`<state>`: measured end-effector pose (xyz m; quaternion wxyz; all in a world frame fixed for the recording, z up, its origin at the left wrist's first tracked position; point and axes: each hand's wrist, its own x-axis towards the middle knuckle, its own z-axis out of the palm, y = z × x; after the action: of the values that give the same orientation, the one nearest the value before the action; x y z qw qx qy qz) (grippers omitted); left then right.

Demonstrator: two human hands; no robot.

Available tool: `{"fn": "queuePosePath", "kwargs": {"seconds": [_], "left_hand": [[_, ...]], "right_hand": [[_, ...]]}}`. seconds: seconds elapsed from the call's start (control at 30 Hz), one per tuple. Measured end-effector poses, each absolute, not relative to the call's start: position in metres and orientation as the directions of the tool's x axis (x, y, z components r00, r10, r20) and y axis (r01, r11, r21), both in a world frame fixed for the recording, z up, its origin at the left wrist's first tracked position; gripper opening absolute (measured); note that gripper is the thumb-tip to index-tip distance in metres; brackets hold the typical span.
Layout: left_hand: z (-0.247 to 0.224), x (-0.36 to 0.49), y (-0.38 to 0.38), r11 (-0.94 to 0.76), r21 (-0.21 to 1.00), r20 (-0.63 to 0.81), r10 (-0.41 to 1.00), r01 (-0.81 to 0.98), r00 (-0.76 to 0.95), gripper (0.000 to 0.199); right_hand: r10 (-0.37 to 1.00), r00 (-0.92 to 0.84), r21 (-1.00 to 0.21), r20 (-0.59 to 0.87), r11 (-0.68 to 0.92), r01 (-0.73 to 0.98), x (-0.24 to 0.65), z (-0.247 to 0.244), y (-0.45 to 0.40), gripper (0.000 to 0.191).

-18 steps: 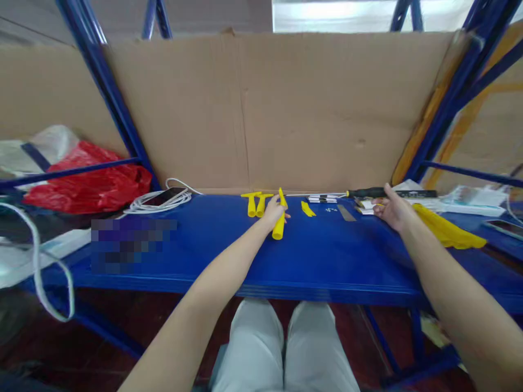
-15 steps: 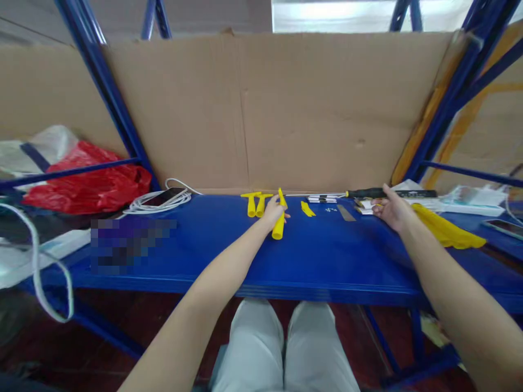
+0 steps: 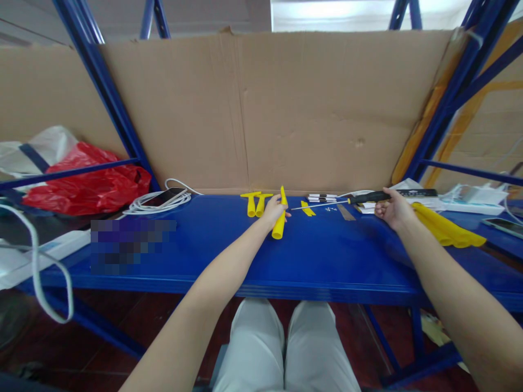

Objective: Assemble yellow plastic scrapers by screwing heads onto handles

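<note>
My left hand (image 3: 275,211) is closed around a yellow T-shaped plastic piece with a hollow tubular handle (image 3: 279,227), its round open end toward me. Between finger and thumb of my right hand (image 3: 393,211) is the black handle of a long screwdriver (image 3: 370,197). Its thin metal shaft points left, the tip close to the yellow piece but apart from it. Two similar yellow pieces (image 3: 255,206) lie left of my left hand. Under the shaft rest small yellow strips (image 3: 308,209), tiny screws (image 3: 330,209) and a flat grey metal blade (image 3: 346,213).
White-and-black small packs (image 3: 322,198) lie by the cardboard wall (image 3: 310,109). Yellow parts (image 3: 447,228) and a white power strip (image 3: 472,206) are at right. Coiled white cable (image 3: 161,204) and a red plastic bag (image 3: 90,177) are at left. Blue posts flank the blue table (image 3: 318,267).
My right hand has lifted the screwdriver off the back of the table, and its tip has swung toward me, near the yellow piece. My left hand has hardly moved.
</note>
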<state>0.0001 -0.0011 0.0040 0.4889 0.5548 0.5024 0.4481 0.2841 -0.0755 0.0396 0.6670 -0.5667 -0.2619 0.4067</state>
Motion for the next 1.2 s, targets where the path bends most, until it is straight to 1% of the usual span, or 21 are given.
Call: {"fn": "queuePosePath", "kwargs": {"seconds": [0.17, 0.33, 0.43, 0.53, 0.6, 0.7, 0.77, 0.93, 1.07, 1.2], "left_hand": [[0.006, 0.001, -0.004, -0.01, 0.994, 0.001, 0.997, 0.105, 0.083, 0.064], [0.003, 0.001, -0.003, -0.045, 0.986, 0.033, 0.997, 0.163, 0.071, 0.058], [-0.001, 0.001, 0.0, -0.073, 0.97, 0.053, 0.994, 0.233, 0.093, 0.055], [-0.005, 0.001, 0.003, -0.099, 0.952, 0.073, 0.992, 0.289, 0.098, 0.055], [-0.008, 0.002, 0.005, -0.118, 0.941, 0.093, 0.991, 0.317, 0.095, 0.054], [-0.01, 0.002, 0.007, -0.168, 0.918, 0.146, 0.985, 0.359, 0.088, 0.053], [-0.011, 0.001, 0.009, -0.196, 0.903, 0.177, 0.981, 0.382, 0.085, 0.053], [-0.015, -0.002, 0.011, -0.218, 0.882, 0.205, 0.976, 0.417, 0.077, 0.058], [-0.019, -0.001, 0.013, -0.196, 0.901, 0.197, 0.98, 0.387, 0.036, 0.069], [-0.022, 0.003, 0.015, -0.173, 0.92, 0.181, 0.983, 0.352, 0.009, 0.075]], "right_hand": [[0.883, 0.447, -0.982, -0.144, -0.073, -0.172, 0.285, 0.036, -0.073, 0.022], [0.951, 0.252, -0.982, -0.181, -0.19, 0.014, 0.293, 0.026, -0.066, 0.02], [0.958, 0.157, -0.958, -0.24, -0.26, 0.119, 0.292, 0.022, -0.065, 0.023], [0.941, 0.136, -0.917, -0.31, -0.334, 0.217, 0.286, 0.019, -0.066, 0.026], [0.93, 0.149, -0.877, -0.335, -0.365, 0.313, 0.282, 0.018, -0.068, 0.026], [0.934, 0.16, -0.82, -0.319, -0.357, 0.448, 0.28, 0.014, -0.07, 0.024], [0.943, 0.151, -0.806, -0.297, -0.332, 0.49, 0.28, 0.012, -0.07, 0.023], [0.962, 0.122, -0.802, -0.244, -0.271, 0.532, 0.283, 0.012, -0.071, 0.022], [0.975, 0.107, -0.81, -0.193, -0.22, 0.544, 0.284, 0.012, -0.072, 0.025], [0.98, 0.109, -0.816, -0.164, -0.197, 0.544, 0.284, 0.01, -0.071, 0.026]]}}
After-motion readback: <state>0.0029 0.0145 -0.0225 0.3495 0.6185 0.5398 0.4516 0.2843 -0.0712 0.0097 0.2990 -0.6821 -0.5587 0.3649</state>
